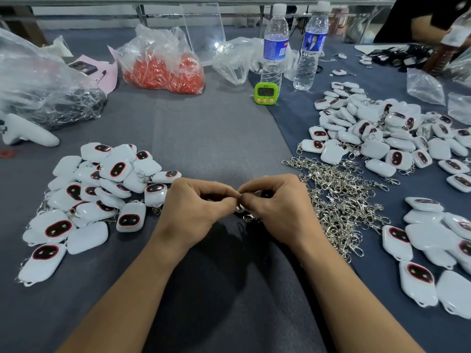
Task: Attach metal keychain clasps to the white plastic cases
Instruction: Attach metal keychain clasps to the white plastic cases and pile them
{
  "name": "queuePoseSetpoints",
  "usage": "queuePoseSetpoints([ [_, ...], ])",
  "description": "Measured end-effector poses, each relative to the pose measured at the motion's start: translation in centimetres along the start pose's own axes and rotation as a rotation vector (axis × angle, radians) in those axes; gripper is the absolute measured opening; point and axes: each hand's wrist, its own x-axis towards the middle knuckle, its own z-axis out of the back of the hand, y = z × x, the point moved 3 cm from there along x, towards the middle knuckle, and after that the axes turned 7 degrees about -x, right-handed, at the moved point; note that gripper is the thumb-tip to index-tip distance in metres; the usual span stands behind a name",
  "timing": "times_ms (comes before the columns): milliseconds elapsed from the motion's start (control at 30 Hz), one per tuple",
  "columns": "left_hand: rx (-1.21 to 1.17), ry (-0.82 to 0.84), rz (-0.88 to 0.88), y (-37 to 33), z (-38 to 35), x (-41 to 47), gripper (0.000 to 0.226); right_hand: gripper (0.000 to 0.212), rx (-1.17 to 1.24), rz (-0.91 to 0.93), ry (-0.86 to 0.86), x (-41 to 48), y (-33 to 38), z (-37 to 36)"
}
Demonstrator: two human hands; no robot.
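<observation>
- Left hand (196, 207) and right hand (277, 205) are held together above the middle of the worktop (216, 138), towards its near edge.
- Fingers of both hands are curled. Thumb and forefinger of each are pinched together on the ring of one keychain clasp (239, 196), and the fingertips of the two hands nearly touch there.
- The rest of that clasp hangs below the right hand's fingers.
- One white case (240, 209) is seen only in part, under the pinch and behind the right hand's fingers. Which hand carries it cannot be told.
- A pile of cases with clasps fitted (102, 194) is noted near the left edge, just beside the left hand.
- A heap of loose clasps (339, 200) lies just right of the right hand.
- A large pile of cases (382, 133) is spread towards the right edge, farther back; some carry clasps.
- A smaller group of cases (438, 250) lies at the near right corner.
- A green timer (264, 93) stands at the centre back, with two water bottles (275, 47) close behind it.
- A clear bag of red parts (163, 64) sits at the back left.
- A bag of dark and metal parts (51, 98) sits at the far left.
- Another person's arm (428, 29) is recorded at the far right corner.
</observation>
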Motion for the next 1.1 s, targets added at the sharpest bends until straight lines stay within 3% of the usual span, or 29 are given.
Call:
queuePoseSetpoints([
  [267, 0.12, 0.003, -0.017, -0.4, 0.7, -0.1, 0.016, 0.015, -0.052, 0.05, 0.048, -0.3, 0.5, 0.0],
  [433, 0.21, -0.245, -0.066, -0.5, 2.2, 0.1, 0.011, 0.011, -0.118, -0.003, -0.103, -0.8, 0.4, -1.2],
  [600, 0.629, -0.395, -0.22, -0.9, 3.1, -0.2, 0.007, 0.017, -0.427, 0.081, 0.0, -0.8, 0.8, -1.9],
  [700, 0.908, -0.354, -0.357, -1.0, 1.9, -0.3, 0.006, 0.016, -0.511, -0.019, -0.119, -0.4, 0.1, -0.2],
  [833, 0.997, -0.143, -0.402, -0.3, -0.2, -0.2, 0.011, 0.01, -0.281, -0.167, -0.272, -0.5, -0.3, 1.2],
  [933, 0.918, -0.062, -0.357, 0.1, -0.8, 0.0, 0.01, 0.009, 0.189, -0.324, -0.09, -0.2, -0.6, -0.1],
  [1000, 0.824, -0.038, -0.31, 0.3, -0.6, 0.1, 0.008, 0.027, 0.47, -0.353, 0.015, -0.1, -0.4, -0.9],
  [1100, 0.72, -0.011, -0.198, 0.5, -0.3, 0.2, 0.007, 0.042, 0.335, -0.288, 0.023, -0.1, -0.5, -1.1],
])
